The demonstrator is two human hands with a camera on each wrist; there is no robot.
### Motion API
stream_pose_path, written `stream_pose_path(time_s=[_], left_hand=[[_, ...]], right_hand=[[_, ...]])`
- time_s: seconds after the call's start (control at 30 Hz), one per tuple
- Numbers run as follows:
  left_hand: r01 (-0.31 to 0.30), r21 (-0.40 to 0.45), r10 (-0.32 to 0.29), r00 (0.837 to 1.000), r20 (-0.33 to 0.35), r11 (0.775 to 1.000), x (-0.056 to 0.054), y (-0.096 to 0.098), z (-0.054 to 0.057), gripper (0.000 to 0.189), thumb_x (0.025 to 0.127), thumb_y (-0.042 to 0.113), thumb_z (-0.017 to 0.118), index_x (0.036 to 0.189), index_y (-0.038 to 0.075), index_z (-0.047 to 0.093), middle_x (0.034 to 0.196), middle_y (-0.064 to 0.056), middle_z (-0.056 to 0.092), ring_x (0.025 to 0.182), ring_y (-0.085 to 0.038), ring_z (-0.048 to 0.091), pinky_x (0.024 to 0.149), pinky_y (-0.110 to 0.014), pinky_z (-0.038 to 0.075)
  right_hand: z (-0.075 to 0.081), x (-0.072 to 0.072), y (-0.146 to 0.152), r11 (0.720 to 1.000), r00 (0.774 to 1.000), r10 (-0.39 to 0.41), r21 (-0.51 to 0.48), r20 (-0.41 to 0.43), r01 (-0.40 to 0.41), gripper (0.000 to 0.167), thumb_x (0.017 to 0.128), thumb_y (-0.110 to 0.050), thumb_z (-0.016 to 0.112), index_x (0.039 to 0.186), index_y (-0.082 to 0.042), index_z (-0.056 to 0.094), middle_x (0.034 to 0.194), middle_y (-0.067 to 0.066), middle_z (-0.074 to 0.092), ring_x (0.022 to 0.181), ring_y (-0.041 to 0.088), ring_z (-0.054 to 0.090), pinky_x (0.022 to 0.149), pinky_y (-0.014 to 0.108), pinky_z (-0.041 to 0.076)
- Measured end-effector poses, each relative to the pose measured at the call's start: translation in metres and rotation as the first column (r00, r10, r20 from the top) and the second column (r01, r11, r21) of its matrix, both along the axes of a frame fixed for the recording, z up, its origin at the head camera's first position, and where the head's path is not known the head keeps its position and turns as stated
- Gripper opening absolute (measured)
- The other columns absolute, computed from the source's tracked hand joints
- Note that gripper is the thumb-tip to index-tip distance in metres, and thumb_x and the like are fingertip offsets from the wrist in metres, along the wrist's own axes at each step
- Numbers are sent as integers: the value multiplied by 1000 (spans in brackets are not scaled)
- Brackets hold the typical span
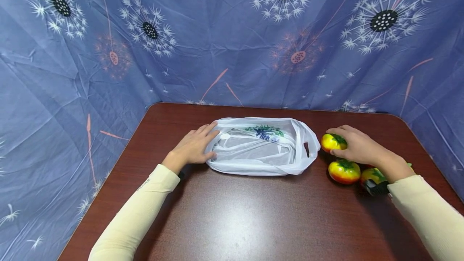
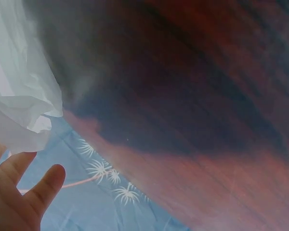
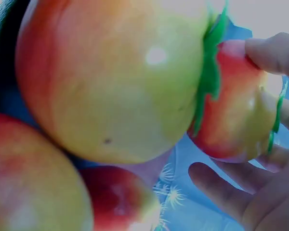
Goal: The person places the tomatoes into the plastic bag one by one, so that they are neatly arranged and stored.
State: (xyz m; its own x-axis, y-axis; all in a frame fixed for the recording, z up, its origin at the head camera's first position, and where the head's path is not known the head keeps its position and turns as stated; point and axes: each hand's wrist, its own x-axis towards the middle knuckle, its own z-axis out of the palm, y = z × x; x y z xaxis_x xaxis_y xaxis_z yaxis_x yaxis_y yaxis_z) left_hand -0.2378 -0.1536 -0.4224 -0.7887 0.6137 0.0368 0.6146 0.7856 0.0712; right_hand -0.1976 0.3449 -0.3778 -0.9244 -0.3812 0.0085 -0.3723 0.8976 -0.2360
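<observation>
A white plastic bag (image 1: 253,168) with a green-and-blue print lies on the table, its mouth spread and its handle at the right end. My left hand (image 1: 194,145) rests at the bag's left end, fingers spread and touching its rim; the left wrist view shows the fingertips (image 2: 51,178) beside the thin plastic. To the right of the bag, my right hand (image 1: 359,145) grips a glossy yellow-and-red tomato (image 1: 330,142) with a green leafy top, fingers and thumb around its sides. A second tomato (image 1: 344,172) sits just in front of that hand.
Another tomato (image 1: 373,175) stands under the right forearm, partly covered by the dark wrist camera (image 1: 376,187). More tomatoes fill the right wrist view, one large (image 3: 115,82) and close. Blue dandelion-print cloth (image 1: 217,43) hangs behind the brown table (image 1: 232,216).
</observation>
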Motion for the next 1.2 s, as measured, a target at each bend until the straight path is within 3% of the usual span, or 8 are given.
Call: stream_pose_path(time_s=[0.2,0.43,0.67,0.77,0.87,1.0,1.1,1.2], left_hand=[[-3,-13,3,1000,2,1000,-2,-1,0,79,87,47,66,153,14,37,167,-6,20,149,-28,32,108,-52,41],[-10,-17,10,1000,14,1000,-3,-1,0,79,88,48,65,154,15,36,168,-5,18,150,-29,30,109,-53,41],[-15,-21,16,1000,17,1000,-2,-2,1,79,88,48,65,154,15,36,168,-5,17,150,-29,30,109,-53,41],[-15,-20,15,1000,12,1000,-2,-2,1,79,88,48,65,154,14,36,168,-5,17,150,-29,31,108,-53,41],[-17,-18,17,1000,16,1000,-2,-1,1,79,88,47,64,154,15,36,168,-5,17,150,-28,30,108,-53,41],[-15,-12,16,1000,26,1000,-2,-1,1,78,88,47,64,154,15,36,168,-4,17,150,-28,29,108,-53,41],[-12,-11,13,1000,25,1000,-2,0,1,79,88,47,65,154,15,36,168,-5,17,150,-28,30,108,-53,42],[-13,-14,13,1000,23,1000,-2,0,0,79,88,47,65,153,15,37,168,-5,18,150,-28,30,108,-53,42]], right_hand=[[6,3,-7,997,994,2,-78,-106,-10,61,81,-20,79,135,-7,55,129,22,50,106,38,57,85,57,49],[15,4,-21,985,963,31,-154,-268,-74,65,76,-12,83,135,-6,57,135,19,52,114,37,54,88,55,49],[25,6,-34,986,942,59,-128,-330,-106,65,76,-16,85,136,-11,59,134,15,56,95,23,62,71,37,55],[29,7,-37,985,934,63,-126,-352,-114,66,74,-16,86,135,-10,60,131,14,57,90,20,62,69,34,54],[33,8,-40,984,926,66,-128,-371,-122,68,72,-13,87,134,-8,60,132,15,57,95,23,62,71,34,53],[38,9,-44,982,919,73,-136,-387,-135,69,71,-11,87,134,-8,60,134,15,55,103,26,60,74,24,49],[42,11,-49,977,917,76,-155,-391,-147,70,71,-9,86,136,-8,58,136,16,53,108,28,58,77,28,49],[46,11,-57,968,918,94,-182,-385,-176,70,72,-7,83,137,-8,56,140,19,50,115,34,53,83,42,49]])
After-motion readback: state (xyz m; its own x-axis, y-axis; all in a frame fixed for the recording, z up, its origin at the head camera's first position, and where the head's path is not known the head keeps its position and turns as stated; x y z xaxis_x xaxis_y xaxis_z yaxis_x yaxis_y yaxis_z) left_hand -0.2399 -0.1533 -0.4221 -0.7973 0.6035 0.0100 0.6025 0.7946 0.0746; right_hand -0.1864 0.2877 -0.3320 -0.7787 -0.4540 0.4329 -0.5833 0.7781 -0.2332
